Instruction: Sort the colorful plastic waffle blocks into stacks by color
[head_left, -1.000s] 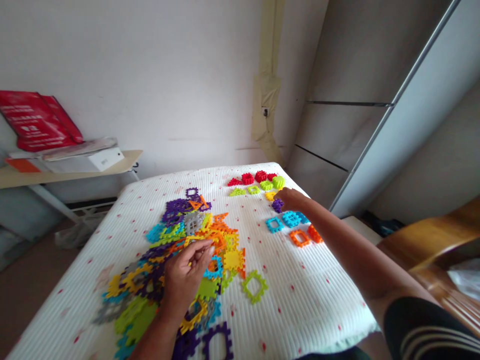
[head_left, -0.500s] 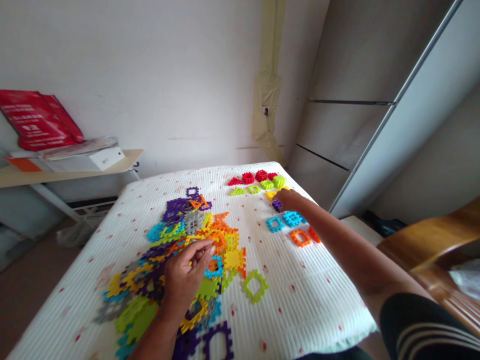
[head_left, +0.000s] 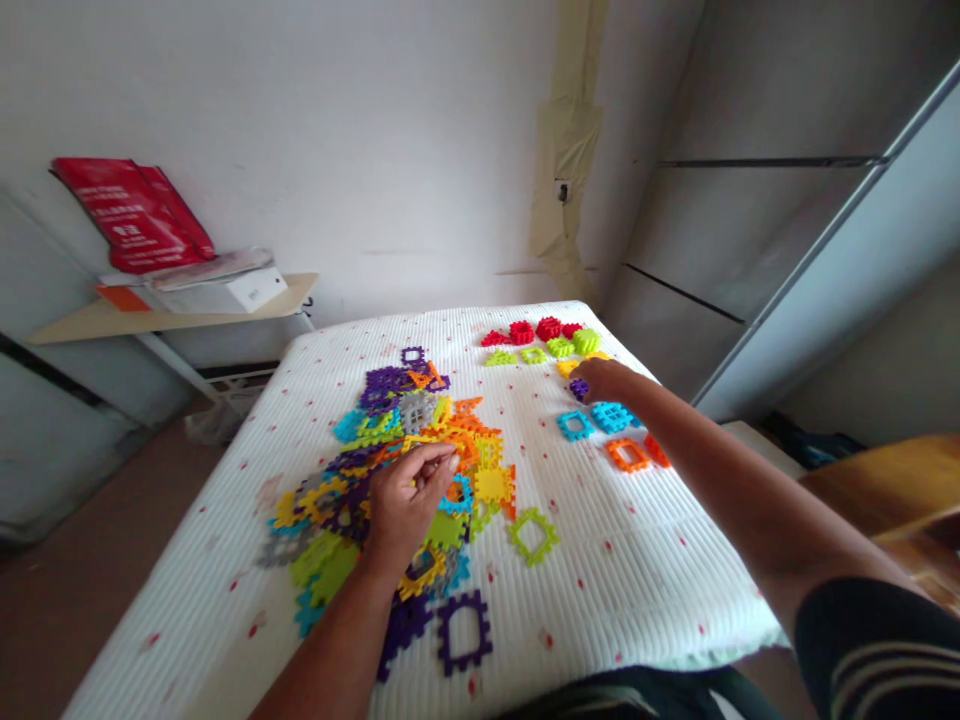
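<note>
head view: your left hand over the toothed pile, your right hand at a purple piece.
the left curls thumb toward fingertips, the right bends down by that piece; whether either grips anything can't be told. blue pieces and an orange frame lie just nearer you than the right.

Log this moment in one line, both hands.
left hand: over mixed pile, grip unclear | right hand: at purple piece, grip unclear | nearby: blue pieces, orange frame

Red bag, white box, wall socket
</note>
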